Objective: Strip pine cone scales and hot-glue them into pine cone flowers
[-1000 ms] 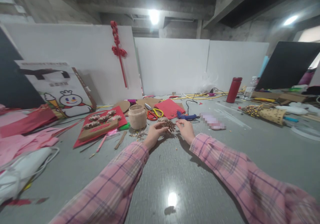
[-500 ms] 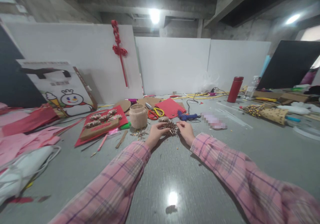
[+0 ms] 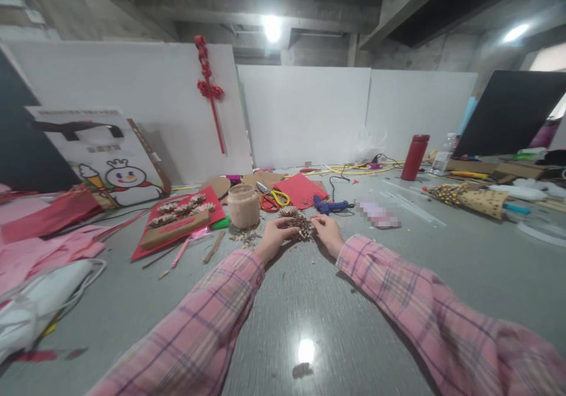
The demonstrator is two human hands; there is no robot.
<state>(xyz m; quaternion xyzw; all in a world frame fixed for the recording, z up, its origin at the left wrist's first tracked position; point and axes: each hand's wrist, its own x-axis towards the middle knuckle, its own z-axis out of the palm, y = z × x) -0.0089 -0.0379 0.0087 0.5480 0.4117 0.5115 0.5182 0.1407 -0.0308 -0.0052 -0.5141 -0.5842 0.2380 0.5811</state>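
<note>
My left hand (image 3: 276,236) grips the left side of a brown pinecone (image 3: 301,228) on the grey table. Close against the cone's right side is my right hand (image 3: 328,232), its thumb and fingers pinched together; whatever is between them is too small to make out. Another flower-like cone piece (image 3: 289,211) lies just behind. To the left of my hands stands a beige jar (image 3: 243,206), with small brown scraps (image 3: 247,238) in front of it. Yellow-and-red scissors (image 3: 274,198) and a blue glue gun (image 3: 331,204) rest beyond my hands.
Cone flowers lie on a red sheet (image 3: 148,244) at left, near a pink brush (image 3: 180,253). A phone (image 3: 378,213) is right of the glue gun. Farther back are a red bottle (image 3: 414,158), a clear bottle (image 3: 443,155) and a wrapped bouquet (image 3: 481,201).
The view has shifted very slightly. Both hands keep nearly the same place and pose at the pinecone.
</note>
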